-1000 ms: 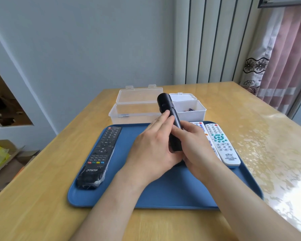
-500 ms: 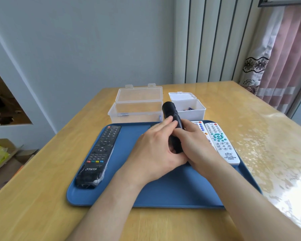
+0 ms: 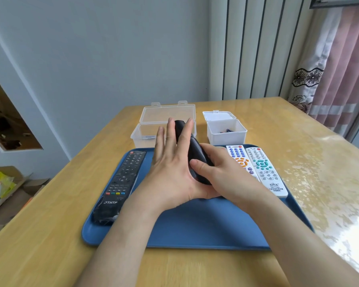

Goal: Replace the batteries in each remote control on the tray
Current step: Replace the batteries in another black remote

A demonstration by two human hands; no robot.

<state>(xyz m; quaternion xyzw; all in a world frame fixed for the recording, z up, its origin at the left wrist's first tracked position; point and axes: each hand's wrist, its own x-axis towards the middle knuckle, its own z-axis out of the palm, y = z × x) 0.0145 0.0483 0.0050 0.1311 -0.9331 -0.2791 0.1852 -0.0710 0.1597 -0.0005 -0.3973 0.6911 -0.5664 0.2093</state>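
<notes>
On the wooden table (image 3: pixel 50 255), a plastic-wrapped black THTF remote (image 3: pixel 120 183) lies along the left side of the blue tray (image 3: pixel 195 230). Over the tray's middle, the left hand (image 3: pixel 170 168) lays straight, spread fingers against a tilted black remote (image 3: pixel 196 151), whose near end the right hand (image 3: pixel 222 179) grips. Beyond stand an open clear box (image 3: pixel 164 121) and a small white box (image 3: pixel 226 133). At the tray's right lie a blue-buttoned white remote (image 3: pixel 238 158) and a teal-buttoned white remote (image 3: pixel 265 172), side by side

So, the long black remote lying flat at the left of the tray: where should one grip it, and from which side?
Probably across its narrow middle, coming from above: the long black remote lies flat, buttons up, so only its long edges offer a pinch. Its near end looks wrapped in crinkled film, likely slippery.
</notes>
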